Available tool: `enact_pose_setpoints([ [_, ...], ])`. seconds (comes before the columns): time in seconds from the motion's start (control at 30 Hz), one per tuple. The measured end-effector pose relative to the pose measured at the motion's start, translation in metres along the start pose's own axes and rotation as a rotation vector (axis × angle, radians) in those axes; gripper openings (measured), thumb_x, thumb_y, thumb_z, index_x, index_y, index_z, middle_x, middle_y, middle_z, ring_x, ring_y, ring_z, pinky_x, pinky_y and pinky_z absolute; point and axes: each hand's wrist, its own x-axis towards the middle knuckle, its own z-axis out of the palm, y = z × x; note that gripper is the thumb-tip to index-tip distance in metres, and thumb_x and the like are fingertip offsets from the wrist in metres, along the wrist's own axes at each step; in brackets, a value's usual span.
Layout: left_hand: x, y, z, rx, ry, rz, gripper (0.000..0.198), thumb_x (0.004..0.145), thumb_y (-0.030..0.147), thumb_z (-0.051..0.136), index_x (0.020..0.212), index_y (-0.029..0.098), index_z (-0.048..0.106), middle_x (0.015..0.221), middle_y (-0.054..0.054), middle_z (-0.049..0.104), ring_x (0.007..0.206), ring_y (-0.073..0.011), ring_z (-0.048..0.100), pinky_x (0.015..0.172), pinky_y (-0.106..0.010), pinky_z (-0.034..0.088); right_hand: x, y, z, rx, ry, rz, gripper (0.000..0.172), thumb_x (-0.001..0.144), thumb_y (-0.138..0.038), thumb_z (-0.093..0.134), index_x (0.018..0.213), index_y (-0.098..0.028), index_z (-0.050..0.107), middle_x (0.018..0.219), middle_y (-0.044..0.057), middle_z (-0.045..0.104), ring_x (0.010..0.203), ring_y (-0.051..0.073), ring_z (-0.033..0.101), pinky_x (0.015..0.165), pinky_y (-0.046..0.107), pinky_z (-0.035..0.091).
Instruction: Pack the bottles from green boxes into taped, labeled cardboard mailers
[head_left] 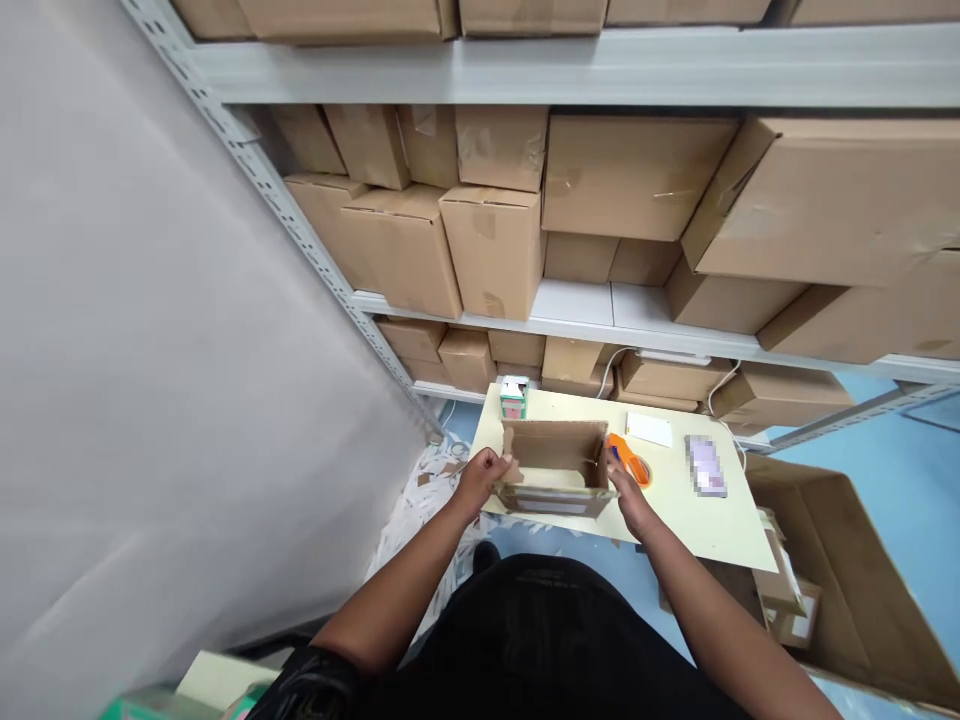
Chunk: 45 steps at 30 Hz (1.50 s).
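An open cardboard box [559, 462] stands on a small pale yellow table [697, 525], its flaps up and its inside bare. My left hand [484, 475] is closed on the box's left flap. On the other side, my right hand [626, 495] grips the right wall near the front corner. An orange tape dispenser [630, 462] lies just behind my right hand, touching the box's right side.
On the table sit a small green and white carton [514, 396], a white card [649, 429] and a blurred flat item [706, 466]. Metal shelves [577, 300] packed with cardboard boxes rise behind. A large open carton [847, 570] stands at right. Paper scraps [420, 510] litter the blue floor.
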Motion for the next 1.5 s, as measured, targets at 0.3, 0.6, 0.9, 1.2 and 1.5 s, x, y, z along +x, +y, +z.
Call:
enact_pose_setpoints([
  [0.3, 0.063, -0.034, -0.006, 0.347, -0.042, 0.359, 0.035, 0.076, 0.028, 0.075, 0.103, 0.022, 0.054, 0.102, -0.003, 0.057, 0.087, -0.0171, 0.059, 0.082, -0.032, 0.052, 0.006, 0.005, 0.037, 0.042, 0.241, 0.136, 0.06, 0.084, -0.062, 0.068, 0.132, -0.027, 0.065, 0.135, 0.011, 0.068, 0.119, 0.032, 0.068, 0.096, 0.045, 0.058],
  [0.6, 0.075, -0.041, 0.001, 0.495, -0.189, 0.56, 0.021, 0.096, 0.032, 0.057, 0.106, 0.021, 0.072, 0.121, -0.01, 0.054, 0.113, -0.0234, 0.061, 0.1, -0.038, 0.054, 0.016, 0.017, 0.018, -0.275, 0.278, -0.096, 0.027, 0.084, -0.051, 0.068, 0.083, -0.024, 0.066, 0.09, 0.006, 0.068, 0.086, 0.025, 0.065, 0.08, 0.041, 0.057],
  [0.9, 0.076, -0.037, 0.013, 0.511, 0.007, 0.405, 0.062, 0.088, 0.02, 0.057, 0.148, 0.024, 0.042, 0.135, -0.009, 0.057, 0.084, -0.0156, 0.061, 0.093, -0.039, 0.054, -0.01, 0.019, -0.024, -0.278, -0.23, -0.137, 0.06, 0.088, -0.033, 0.06, 0.148, -0.036, 0.052, 0.159, 0.007, 0.042, 0.139, 0.028, 0.049, 0.105, 0.046, 0.053],
  [1.2, 0.071, -0.006, 0.002, 0.279, -0.176, 0.32, 0.032, 0.09, 0.021, 0.046, 0.111, 0.021, 0.071, 0.134, -0.009, 0.064, 0.129, -0.0248, 0.057, 0.109, -0.042, 0.047, 0.007, 0.017, 0.019, -0.339, 0.131, -0.043, 0.049, 0.084, -0.05, 0.067, 0.125, -0.025, 0.056, 0.12, 0.01, 0.064, 0.09, 0.024, 0.066, 0.081, 0.041, 0.057],
  [1.5, 0.056, -0.016, 0.016, 0.504, -0.003, 0.368, 0.01, 0.09, 0.025, 0.061, 0.098, 0.023, 0.067, 0.123, -0.007, 0.067, 0.114, -0.0242, 0.064, 0.099, -0.041, 0.051, 0.001, 0.017, 0.03, -0.507, 0.149, -0.127, 0.059, 0.091, -0.045, 0.058, 0.145, -0.026, 0.045, 0.137, 0.013, 0.056, 0.109, 0.027, 0.063, 0.09, 0.044, 0.056],
])
